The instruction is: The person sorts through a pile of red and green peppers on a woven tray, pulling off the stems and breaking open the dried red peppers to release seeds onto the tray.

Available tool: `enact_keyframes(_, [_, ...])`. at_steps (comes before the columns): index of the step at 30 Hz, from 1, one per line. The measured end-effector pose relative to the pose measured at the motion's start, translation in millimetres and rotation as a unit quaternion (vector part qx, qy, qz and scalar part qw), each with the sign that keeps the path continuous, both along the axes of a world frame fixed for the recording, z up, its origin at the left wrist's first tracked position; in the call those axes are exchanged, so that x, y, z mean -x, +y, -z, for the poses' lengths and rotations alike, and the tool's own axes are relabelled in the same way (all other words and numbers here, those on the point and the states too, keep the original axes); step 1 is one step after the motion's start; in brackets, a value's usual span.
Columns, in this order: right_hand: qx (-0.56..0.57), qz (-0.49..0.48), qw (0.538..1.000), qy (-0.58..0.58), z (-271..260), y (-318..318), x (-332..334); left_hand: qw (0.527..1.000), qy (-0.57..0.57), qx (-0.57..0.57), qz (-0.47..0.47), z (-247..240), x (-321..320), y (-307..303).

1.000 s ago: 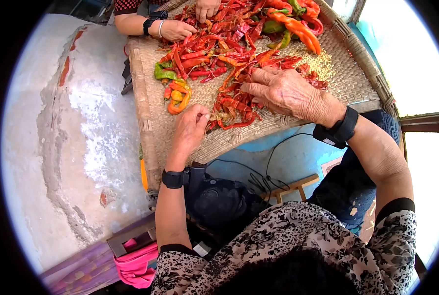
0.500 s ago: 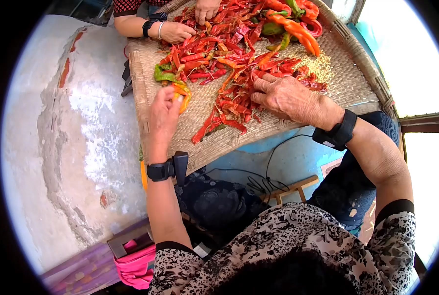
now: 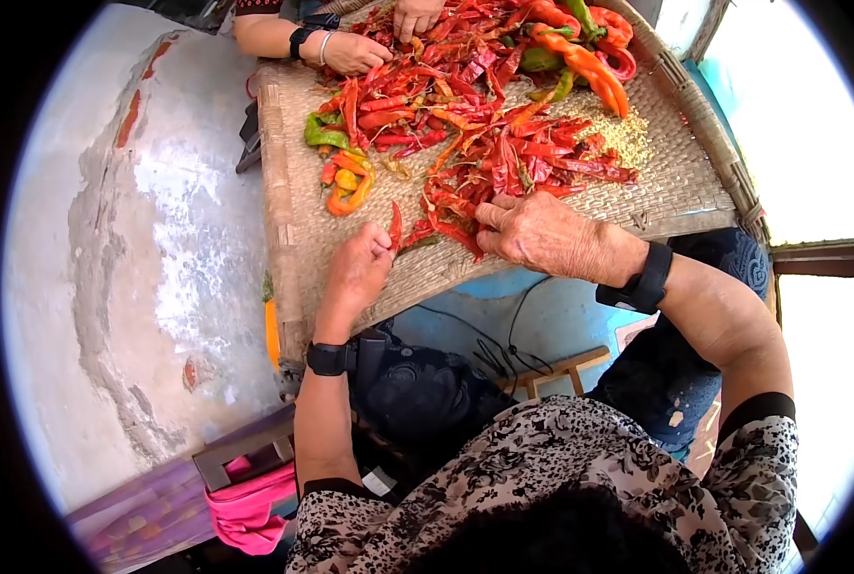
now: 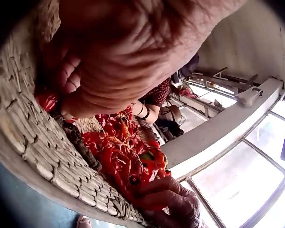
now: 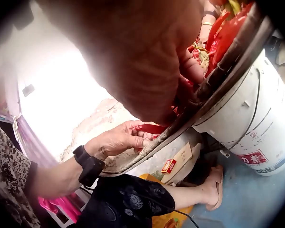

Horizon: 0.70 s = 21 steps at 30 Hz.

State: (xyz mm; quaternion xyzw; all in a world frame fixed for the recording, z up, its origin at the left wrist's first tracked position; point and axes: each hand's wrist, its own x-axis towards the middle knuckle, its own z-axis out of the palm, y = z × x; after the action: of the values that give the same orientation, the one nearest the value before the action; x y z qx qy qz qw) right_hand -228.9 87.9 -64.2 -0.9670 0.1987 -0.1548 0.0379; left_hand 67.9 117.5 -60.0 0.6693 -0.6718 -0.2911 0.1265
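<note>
My left hand (image 3: pixel 358 273) pinches a slim red chili pepper (image 3: pixel 395 227) between thumb and bent fingers, over the near left part of a woven tray (image 3: pixel 302 258). In the right wrist view a red chili (image 5: pixel 151 128) sticks out from that hand's fingertips. My right hand (image 3: pixel 551 234) lies at the near side of a heap of dried red chilies (image 3: pixel 503 167). Its fingers curl over red chilies (image 4: pixel 153 205) in the left wrist view, partly hiding them. Between the hands, a few chilies (image 3: pixel 425 230) lie loose near the tray's front rim.
Another person's hands (image 3: pixel 355 54) work at the far left of the heap. Yellow-orange peppers (image 3: pixel 352 191) and a green pepper (image 3: pixel 323 132) lie left; bigger orange peppers (image 3: pixel 594 78) lie far right beside pale seeds (image 3: pixel 628 139). A white bucket (image 5: pixel 261 118) stands under the tray.
My left hand moved from beside the yellow-orange peppers back toward the tray's front and now holds a red chili. A shrivelled brownish piece now lies by those peppers. My right hand shifted slightly nearer me.
</note>
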Motion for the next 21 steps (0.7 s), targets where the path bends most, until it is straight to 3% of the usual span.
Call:
enact_keyframes(7, [-0.031, -0.013, 0.999, -0.015, -1, -2, 0, 0.984, 0.158, 0.055, -0.053, -58, 3, -47])
enact_keyframes(9, [-0.018, -0.012, 1.000, -0.012, 1, -2, -1, 0.930, 0.094, 0.343, -0.093, -71, 25, -59])
enact_keyframes(12, [-0.017, -0.005, 1.000, -0.008, 4, -4, -1, 0.965, 0.036, 0.256, -0.037, -66, 36, -53])
enact_keyframes(13, [0.027, -0.010, 0.999, -0.042, 5, -3, -2, 0.989, 0.003, 0.147, 0.008, -63, 43, -44])
enact_keyframes(15, [0.057, -0.020, 0.996, -0.068, 2, -1, -4, 0.982, -0.102, 0.090, 0.129, -39, 40, -25])
enact_keyframes(18, [0.032, -0.034, 0.998, -0.047, 4, 1, -7, 0.970, -0.101, 0.139, 0.173, -18, 34, -7])
enact_keyframes(21, [0.026, -0.045, 0.997, -0.059, 7, 1, -10, 0.977, -0.096, 0.113, 0.151, -21, 36, -4])
